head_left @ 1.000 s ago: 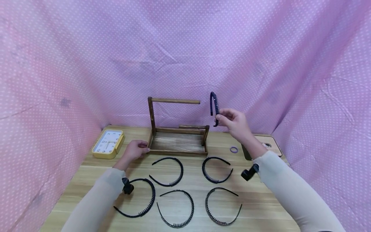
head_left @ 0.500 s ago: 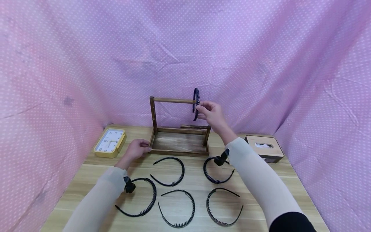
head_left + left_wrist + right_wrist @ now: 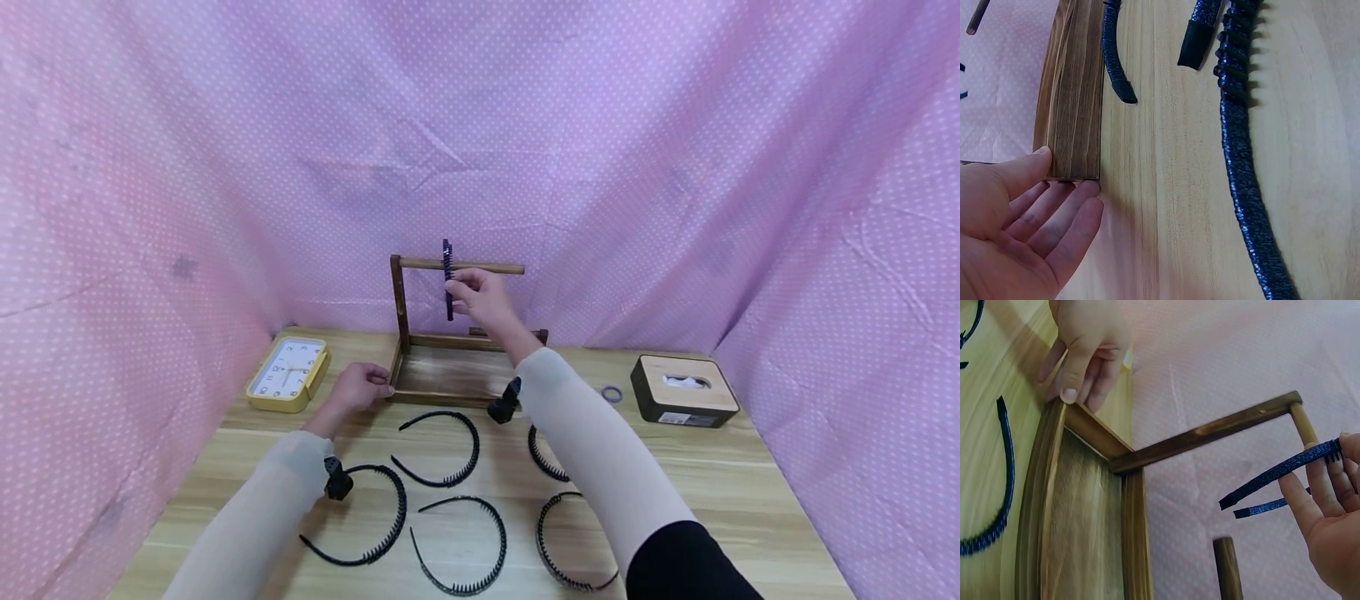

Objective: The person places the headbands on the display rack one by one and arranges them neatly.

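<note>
The right hand (image 3: 486, 302) pinches a headband (image 3: 447, 260) upright, crosswise to the upper bar (image 3: 498, 267) of the rack (image 3: 400, 302); the left hand (image 3: 358, 387), farther off, grips its corner.

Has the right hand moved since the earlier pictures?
Yes: in the head view, the right hand moved left along the upper bar, toward the upright post.

Numerals can be read on the face of the yellow clock (image 3: 287, 371); the dial is turned so that 12 sits toward the left and 6 toward the right; 2, 3 and 4 run along the far edge, 10, 9 and 8 along the near one; the tissue box (image 3: 681, 399) bears a white label (image 3: 686, 419), too small to read.
</note>
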A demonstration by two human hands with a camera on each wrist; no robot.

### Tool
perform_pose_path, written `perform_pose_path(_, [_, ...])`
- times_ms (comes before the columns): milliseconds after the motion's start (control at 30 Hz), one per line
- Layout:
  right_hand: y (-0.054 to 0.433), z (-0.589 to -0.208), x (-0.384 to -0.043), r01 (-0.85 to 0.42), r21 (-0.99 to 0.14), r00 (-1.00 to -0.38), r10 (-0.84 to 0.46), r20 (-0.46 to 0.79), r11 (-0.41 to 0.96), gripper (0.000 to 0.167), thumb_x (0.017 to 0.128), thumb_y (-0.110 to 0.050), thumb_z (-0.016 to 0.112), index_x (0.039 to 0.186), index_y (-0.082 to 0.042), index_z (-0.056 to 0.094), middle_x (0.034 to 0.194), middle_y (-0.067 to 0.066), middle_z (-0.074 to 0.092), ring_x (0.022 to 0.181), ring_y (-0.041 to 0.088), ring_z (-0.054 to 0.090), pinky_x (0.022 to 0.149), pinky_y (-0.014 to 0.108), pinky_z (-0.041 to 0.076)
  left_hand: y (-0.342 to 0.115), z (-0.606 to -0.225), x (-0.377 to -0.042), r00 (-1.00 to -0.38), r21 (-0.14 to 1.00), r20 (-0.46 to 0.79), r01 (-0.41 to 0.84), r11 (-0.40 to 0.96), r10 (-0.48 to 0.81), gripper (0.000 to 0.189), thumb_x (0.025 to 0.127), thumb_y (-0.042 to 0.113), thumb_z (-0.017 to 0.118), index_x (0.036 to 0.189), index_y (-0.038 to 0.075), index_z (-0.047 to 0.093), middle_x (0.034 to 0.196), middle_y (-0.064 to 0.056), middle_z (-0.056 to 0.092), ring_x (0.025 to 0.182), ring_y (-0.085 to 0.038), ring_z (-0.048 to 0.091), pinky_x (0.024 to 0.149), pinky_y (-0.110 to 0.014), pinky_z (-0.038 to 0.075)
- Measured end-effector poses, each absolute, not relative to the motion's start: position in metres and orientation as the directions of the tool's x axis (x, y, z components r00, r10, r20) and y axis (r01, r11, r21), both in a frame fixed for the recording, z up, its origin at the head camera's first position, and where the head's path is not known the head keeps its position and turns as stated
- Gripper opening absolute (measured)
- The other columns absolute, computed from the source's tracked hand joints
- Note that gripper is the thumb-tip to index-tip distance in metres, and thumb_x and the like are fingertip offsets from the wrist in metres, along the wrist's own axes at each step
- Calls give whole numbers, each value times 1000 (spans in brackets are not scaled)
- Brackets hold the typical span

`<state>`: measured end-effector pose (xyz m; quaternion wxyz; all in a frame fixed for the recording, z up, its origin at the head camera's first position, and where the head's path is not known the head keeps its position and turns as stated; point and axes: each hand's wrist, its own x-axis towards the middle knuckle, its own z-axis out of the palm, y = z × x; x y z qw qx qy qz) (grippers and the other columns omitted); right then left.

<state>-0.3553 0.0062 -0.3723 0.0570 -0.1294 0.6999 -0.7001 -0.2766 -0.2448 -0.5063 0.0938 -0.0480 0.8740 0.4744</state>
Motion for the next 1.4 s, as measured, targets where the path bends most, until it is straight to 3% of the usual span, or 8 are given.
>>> perform_pose_path(267, [-27,-374,-356,-118,-993,-948,-298,114,-3,26,99,-8,68,120,7,64,96,4,64,90,17,66,93,47,59,-247,-507,-279,-976,806,-219,-188,562,-13,40,91,5,75,126,-8,63,115,-25,70,86,-26,71,72,-37,63])
perform_pose_path(567, [-49,-376,-353,-117,-993,-945,-310,107,13,25,99,-9,67,119,6,66,100,7,66,100,29,70,90,45,61,-244,-510,-279,-985,790,-170,-138,598,-2,37,89,5,76,122,-8,65,111,-23,71,90,-26,70,70,-34,62])
perform_pose_path(767, [-60,-380,-352,-92,-995,-943,-318,101,-41,20,100,-6,66,115,8,65,100,10,66,105,37,70,93,51,59,-243,-509,-279,-988,783,-152,-116,611,8,34,89,5,76,119,-8,65,108,-23,71,87,-24,68,66,-32,60])
perform_pose_path(867, [-64,-383,-351,-93,-995,-948,-303,99,-31,19,100,-7,66,114,6,64,100,9,66,104,35,70,93,51,59,-242,-508,-278,-985,786,-175,-142,601,-4,33,90,4,75,120,-7,64,110,-23,69,86,-24,68,65,-33,61])
perform_pose_path(1233, [-67,-388,-350,-109,-994,-963,-247,106,-3,20,99,-10,68,114,3,65,103,12,66,108,40,69,75,33,64,-240,-502,-276,-977,778,-213,-179,602,-15,36,93,5,73,125,-6,62,118,-25,66,97,-29,67,70,-37,62])
perform_pose_path(1400, [-68,-388,-349,-112,-994,-961,-252,111,-8,23,99,-9,68,118,3,64,105,13,66,110,42,68,80,40,64,-240,-504,-276,-978,787,-207,-170,594,-6,36,92,4,73,125,-8,61,116,-25,66,95,-29,67,71,-40,63])
